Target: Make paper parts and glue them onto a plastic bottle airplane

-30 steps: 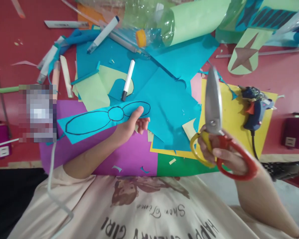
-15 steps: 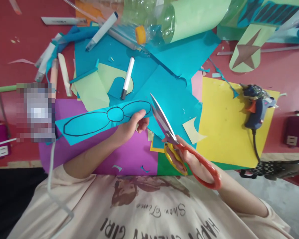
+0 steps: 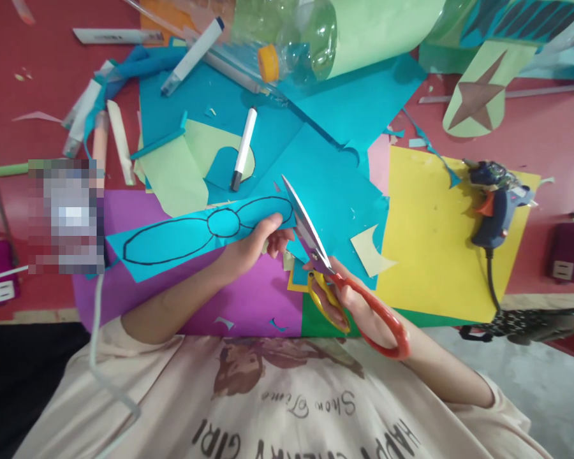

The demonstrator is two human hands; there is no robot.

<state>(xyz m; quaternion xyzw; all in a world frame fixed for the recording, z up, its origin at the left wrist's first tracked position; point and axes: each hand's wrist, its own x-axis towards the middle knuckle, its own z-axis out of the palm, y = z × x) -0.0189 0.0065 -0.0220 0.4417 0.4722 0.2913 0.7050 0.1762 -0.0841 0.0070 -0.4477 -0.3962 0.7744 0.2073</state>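
My left hand (image 3: 261, 241) pinches the right end of a blue paper strip (image 3: 172, 239), thumb on top and fingers curled below. Black marker lines on the strip trace two long loops joined by a small oval. In my right hand (image 3: 337, 296) is a pair of scissors (image 3: 307, 228) with one red and one yellow handle. The blades point up and left, lying at the strip's right end near the tip of the drawn loop. How far apart the blades are, I cannot tell.
A white marker (image 3: 244, 148) lies on blue sheets beyond the strip. At the back is a plastic bottle (image 3: 310, 48) with an orange cap. A glue gun (image 3: 497, 204) rests on yellow paper (image 3: 425, 255) to the right. Paper scraps and a phone-like blurred object (image 3: 67, 217) lie leftward.
My right hand has brought the scissors slightly left and up, so the blades now meet the strip's right end. The strip and my left hand have shifted only slightly.
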